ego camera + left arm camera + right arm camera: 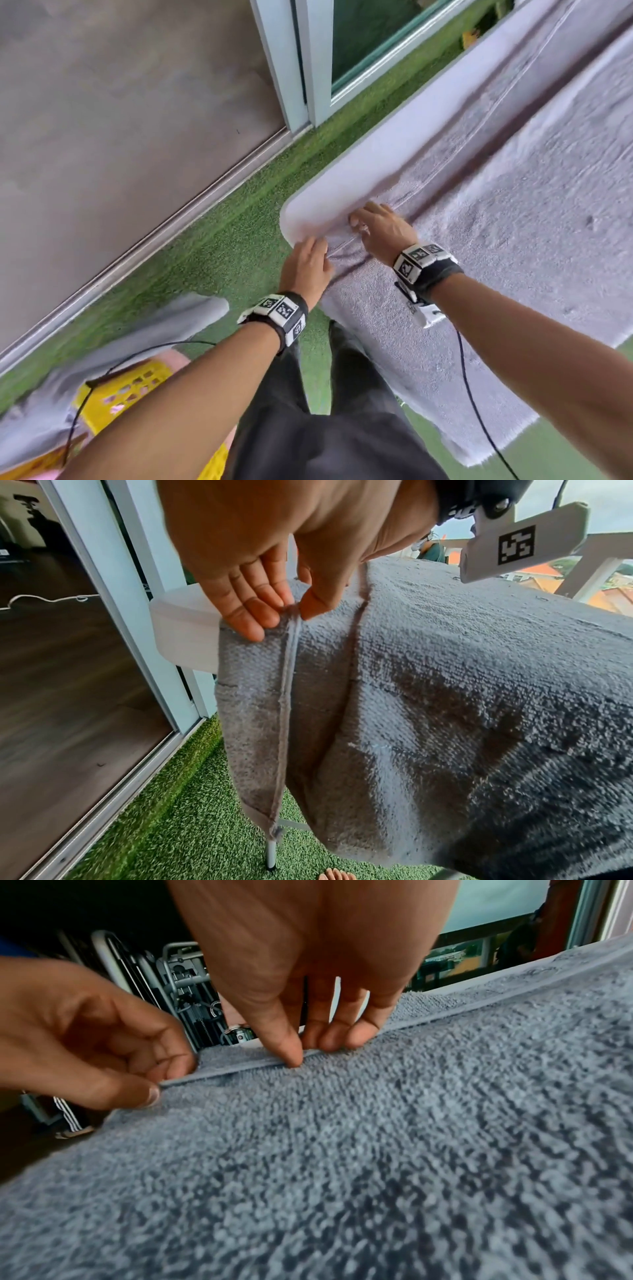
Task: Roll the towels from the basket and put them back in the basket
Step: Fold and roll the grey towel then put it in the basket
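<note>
While the grey towel (513,205) lies lengthwise along the desk (359,164), one end draping off, left hand (305,270) and right hand (383,229) pinch its hem.

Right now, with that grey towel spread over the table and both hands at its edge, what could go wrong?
1. Much of the grey towel hangs off the white table on the near side; its weight may drag it onto the grass.
2. The left hand pinches only the thin hem, so it could slip.
3. The right hand works at the same corner, so the roll may start crooked.
</note>
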`<act>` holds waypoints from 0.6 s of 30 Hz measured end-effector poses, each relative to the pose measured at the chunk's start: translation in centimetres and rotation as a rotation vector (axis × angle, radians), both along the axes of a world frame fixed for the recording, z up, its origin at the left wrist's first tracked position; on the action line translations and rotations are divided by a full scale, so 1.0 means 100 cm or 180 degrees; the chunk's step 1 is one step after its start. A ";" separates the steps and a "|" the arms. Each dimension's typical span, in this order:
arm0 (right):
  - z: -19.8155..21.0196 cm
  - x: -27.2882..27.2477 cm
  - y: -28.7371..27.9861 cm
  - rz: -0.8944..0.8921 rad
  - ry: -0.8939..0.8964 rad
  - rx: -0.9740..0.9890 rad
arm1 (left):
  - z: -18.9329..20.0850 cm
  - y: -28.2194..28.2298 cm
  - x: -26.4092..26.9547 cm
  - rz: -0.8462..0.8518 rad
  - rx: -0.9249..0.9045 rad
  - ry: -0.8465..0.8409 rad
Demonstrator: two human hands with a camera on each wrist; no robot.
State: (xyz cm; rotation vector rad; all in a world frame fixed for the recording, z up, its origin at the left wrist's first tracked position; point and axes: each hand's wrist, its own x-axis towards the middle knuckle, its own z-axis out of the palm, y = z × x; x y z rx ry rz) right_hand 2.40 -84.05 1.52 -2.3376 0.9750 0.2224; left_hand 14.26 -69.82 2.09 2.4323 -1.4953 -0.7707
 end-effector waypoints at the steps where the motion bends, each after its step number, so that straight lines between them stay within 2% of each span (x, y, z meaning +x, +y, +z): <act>1: 0.000 0.001 -0.001 0.0017 -0.0004 0.0005 | 0.001 -0.001 0.002 -0.0010 -0.0005 -0.0001; 5: 0.004 0.000 -0.007 0.0005 0.0023 -0.0123 | 0.006 -0.004 0.019 0.0106 -0.0161 0.0351; 9: 0.009 -0.009 -0.042 -0.0278 0.0036 -0.0550 | 0.013 -0.006 0.052 0.0867 -0.0598 0.0749; 13: 0.004 -0.015 -0.099 -0.0786 -0.0099 -0.0800 | 0.011 -0.010 0.083 0.1367 -0.0670 0.1065; 18: 0.008 0.017 -0.151 -0.0821 -0.0286 -0.0590 | 0.012 -0.028 0.103 0.1648 -0.0653 0.0983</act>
